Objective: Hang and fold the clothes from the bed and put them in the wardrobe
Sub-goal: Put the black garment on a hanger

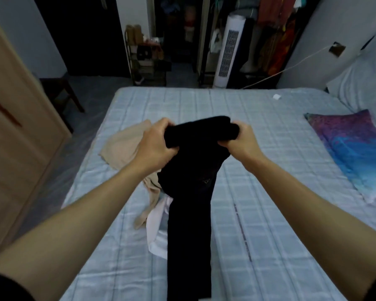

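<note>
A black garment (189,213), long and narrow like trousers, hangs over the bed (258,170). My left hand (154,144) and my right hand (239,140) both grip its bunched top edge, a short way apart, and its length drops toward me. Under and to the left of it lie a beige garment (124,146) and a white garment (155,227), crumpled on the sheet. An open wardrobe (276,35) with hanging clothes stands beyond the far end of the bed.
A purple and blue pillow (352,148) lies at the bed's right side, beside a pale blanket (365,83). A white tower fan (228,53) and a shoe rack (146,57) stand past the bed. A wooden door (13,131) is at my left.
</note>
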{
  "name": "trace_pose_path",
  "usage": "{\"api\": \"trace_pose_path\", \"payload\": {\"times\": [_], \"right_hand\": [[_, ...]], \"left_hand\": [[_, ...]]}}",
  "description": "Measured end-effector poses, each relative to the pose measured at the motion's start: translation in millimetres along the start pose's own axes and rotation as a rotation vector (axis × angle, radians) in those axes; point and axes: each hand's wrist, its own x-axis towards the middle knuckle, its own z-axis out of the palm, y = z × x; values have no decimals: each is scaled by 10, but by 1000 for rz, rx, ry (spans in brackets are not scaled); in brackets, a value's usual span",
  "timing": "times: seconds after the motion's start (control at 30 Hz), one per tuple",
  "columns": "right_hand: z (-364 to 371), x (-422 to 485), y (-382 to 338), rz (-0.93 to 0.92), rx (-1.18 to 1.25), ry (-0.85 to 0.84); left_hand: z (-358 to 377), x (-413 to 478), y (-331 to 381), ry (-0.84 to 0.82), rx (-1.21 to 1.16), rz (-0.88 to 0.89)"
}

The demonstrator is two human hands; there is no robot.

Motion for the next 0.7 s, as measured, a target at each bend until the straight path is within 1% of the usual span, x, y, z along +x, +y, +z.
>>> {"api": "trace_pose_path", "payload": {"times": [0.1, 0.17, 0.33, 0.43, 0.6, 0.7], "right_hand": [[82, -356, 534, 28, -25, -66], [125, -621, 809, 12, -77, -89], [234, -1392, 1410, -114, -178, -135], [352, -1960, 1799, -132, -159, -198], [557, -2817, 2590, -63, -162, -324], [663, -3227, 2962, 6, -176, -431]], "left_hand": [[331, -472, -235, -38, 46, 32], [498, -803, -319, -67, 60, 33], [806, -1727, -519, -181, 98, 46], [1009, -2333, -661, -249, 126, 102], [1397, -3356, -930, -392, 105, 34], [1551, -3790, -1087, -472, 104, 13]]}}
